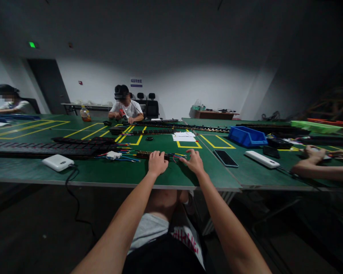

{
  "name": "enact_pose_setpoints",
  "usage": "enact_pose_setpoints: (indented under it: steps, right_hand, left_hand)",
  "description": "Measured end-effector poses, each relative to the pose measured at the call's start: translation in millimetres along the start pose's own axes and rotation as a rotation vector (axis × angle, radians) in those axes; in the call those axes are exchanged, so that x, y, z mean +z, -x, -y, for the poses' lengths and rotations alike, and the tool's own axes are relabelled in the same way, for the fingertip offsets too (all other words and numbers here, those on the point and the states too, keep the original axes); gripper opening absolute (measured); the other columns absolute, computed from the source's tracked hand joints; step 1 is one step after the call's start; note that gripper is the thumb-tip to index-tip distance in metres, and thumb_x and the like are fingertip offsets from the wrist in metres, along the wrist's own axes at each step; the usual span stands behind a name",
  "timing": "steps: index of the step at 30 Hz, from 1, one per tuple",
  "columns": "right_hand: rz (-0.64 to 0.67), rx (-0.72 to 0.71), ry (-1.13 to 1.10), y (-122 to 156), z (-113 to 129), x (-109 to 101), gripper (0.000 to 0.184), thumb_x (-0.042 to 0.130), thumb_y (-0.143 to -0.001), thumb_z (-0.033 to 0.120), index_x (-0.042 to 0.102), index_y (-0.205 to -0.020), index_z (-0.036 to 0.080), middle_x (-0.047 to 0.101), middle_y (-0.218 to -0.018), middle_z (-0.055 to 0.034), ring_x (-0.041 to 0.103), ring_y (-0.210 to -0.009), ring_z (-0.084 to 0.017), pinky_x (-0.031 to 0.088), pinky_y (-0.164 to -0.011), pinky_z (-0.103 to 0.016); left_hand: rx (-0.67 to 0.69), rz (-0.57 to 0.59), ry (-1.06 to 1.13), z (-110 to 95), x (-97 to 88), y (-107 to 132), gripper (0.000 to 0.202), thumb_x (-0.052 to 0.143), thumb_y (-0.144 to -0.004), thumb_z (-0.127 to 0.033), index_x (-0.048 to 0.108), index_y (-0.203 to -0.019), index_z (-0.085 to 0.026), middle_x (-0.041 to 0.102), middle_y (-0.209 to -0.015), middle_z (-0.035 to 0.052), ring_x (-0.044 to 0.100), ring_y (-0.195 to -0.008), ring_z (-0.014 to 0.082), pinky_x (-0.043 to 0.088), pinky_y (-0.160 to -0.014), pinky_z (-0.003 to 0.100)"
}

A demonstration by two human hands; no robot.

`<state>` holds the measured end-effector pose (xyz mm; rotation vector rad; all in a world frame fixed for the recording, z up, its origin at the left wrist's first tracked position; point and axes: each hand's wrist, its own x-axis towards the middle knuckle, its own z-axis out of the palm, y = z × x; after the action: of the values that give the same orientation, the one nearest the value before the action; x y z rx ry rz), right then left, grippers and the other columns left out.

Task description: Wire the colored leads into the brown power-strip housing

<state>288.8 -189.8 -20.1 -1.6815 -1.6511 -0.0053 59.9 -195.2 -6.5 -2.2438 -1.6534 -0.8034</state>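
Note:
My left hand (157, 163) rests on the green table (103, 171) with its fingers curled over the end of a narrow black strip (144, 154) that carries coloured wires (177, 155). Just to the right, my right hand (193, 161) lies with fingers spread, its fingertips touching the wire ends. A small white connector block (113, 155) with more coloured wires lies to the left of the strip.
A white power bank (58, 162) with a cable sits front left, long black strips (45, 148) behind it. A phone (225, 158), a white bar (261, 159) and a blue bin (247, 136) lie right. Another person's arm (317, 169) rests far right; two people sit farther off.

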Motion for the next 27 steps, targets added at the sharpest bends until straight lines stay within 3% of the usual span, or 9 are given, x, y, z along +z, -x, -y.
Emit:
enact_pose_setpoints:
  steps: [2, 6, 8, 11, 14, 16, 20, 27]
  right_hand:
    - [-0.018, -0.001, 0.010, -1.4, 0.3, -1.6, 0.042, 0.060, -0.093, 0.060, 0.073, -0.107, 0.023, 0.063, -0.105, -0.0090, 0.064, -0.093, -0.022, 0.046, -0.078, -0.030]
    - [0.027, -0.018, 0.079, -4.2, 1.8, -4.8, 0.058, 0.038, -0.104, 0.054, 0.075, -0.075, 0.021, 0.069, -0.087, -0.0118, 0.064, -0.088, -0.024, 0.043, -0.080, -0.031]
    - [-0.019, -0.057, 0.080, -5.0, 3.3, -6.2, 0.056, 0.037, -0.105, 0.050, 0.075, -0.079, 0.020, 0.072, -0.091, -0.0124, 0.063, -0.089, -0.024, 0.042, -0.083, -0.031]
    - [-0.082, -0.079, 0.051, -4.7, 6.9, -7.8, 0.046, 0.037, -0.106, 0.046, 0.074, -0.102, 0.020, 0.074, -0.102, -0.0109, 0.062, -0.096, -0.024, 0.041, -0.085, -0.031]
    - [0.025, -0.021, 0.048, -3.0, 9.9, -8.0, 0.042, 0.035, -0.107, 0.046, 0.070, -0.113, 0.022, 0.074, -0.101, -0.0084, 0.063, -0.096, -0.024, 0.039, -0.082, -0.030]
    - [0.079, 0.005, 0.044, -2.3, 10.3, -7.9, 0.043, 0.034, -0.108, 0.046, 0.070, -0.112, 0.023, 0.074, -0.098, -0.0079, 0.064, -0.093, -0.023, 0.039, -0.080, -0.030]
    - [-0.001, 0.039, 0.015, -2.5, 8.5, -8.5, 0.047, 0.030, -0.109, 0.046, 0.070, -0.110, 0.021, 0.073, -0.094, -0.0093, 0.064, -0.090, -0.023, 0.039, -0.078, -0.029]
    - [0.001, 0.047, 0.029, -2.5, 6.8, -9.0, 0.050, 0.032, -0.108, 0.046, 0.075, -0.100, 0.021, 0.074, -0.093, -0.0096, 0.064, -0.088, -0.022, 0.039, -0.077, -0.029]
  left_hand:
    - [-0.002, 0.005, 0.004, 0.1, 0.1, -0.1, 0.041, 0.055, -0.090, -0.027, 0.065, -0.129, -0.016, 0.066, -0.129, 0.0157, 0.051, -0.129, 0.0313, 0.035, -0.115, 0.046]
    - [-0.004, 0.015, 0.012, 0.1, -0.9, -0.3, 0.042, 0.055, -0.090, -0.027, 0.065, -0.129, -0.016, 0.066, -0.129, 0.0156, 0.051, -0.129, 0.0310, 0.035, -0.115, 0.046]
    - [-0.004, 0.017, 0.015, 0.2, -1.5, -0.3, 0.041, 0.054, -0.091, -0.028, 0.065, -0.128, -0.016, 0.066, -0.130, 0.0155, 0.051, -0.129, 0.0310, 0.035, -0.115, 0.046]
    - [-0.004, 0.021, 0.022, 0.4, -2.2, -0.2, 0.040, 0.054, -0.091, -0.028, 0.065, -0.128, -0.018, 0.066, -0.129, 0.0146, 0.052, -0.129, 0.0306, 0.035, -0.115, 0.046]
    - [-0.003, 0.025, 0.030, 0.3, -2.3, -0.2, 0.040, 0.055, -0.092, -0.028, 0.065, -0.128, -0.017, 0.065, -0.129, 0.0153, 0.052, -0.129, 0.0307, 0.034, -0.116, 0.046]
    - [-0.005, 0.028, 0.033, 0.1, -2.3, -0.3, 0.040, 0.055, -0.092, -0.027, 0.064, -0.128, -0.017, 0.064, -0.130, 0.0161, 0.051, -0.130, 0.0314, 0.034, -0.116, 0.047]
    - [-0.006, 0.029, 0.028, -0.5, -2.9, -0.1, 0.040, 0.055, -0.091, -0.027, 0.064, -0.129, -0.018, 0.065, -0.131, 0.0151, 0.051, -0.130, 0.0313, 0.034, -0.116, 0.047]
    - [-0.006, 0.016, 0.009, -0.8, -2.4, 0.5, 0.040, 0.056, -0.090, -0.027, 0.064, -0.127, -0.017, 0.065, -0.127, 0.0151, 0.051, -0.128, 0.0304, 0.035, -0.114, 0.045]
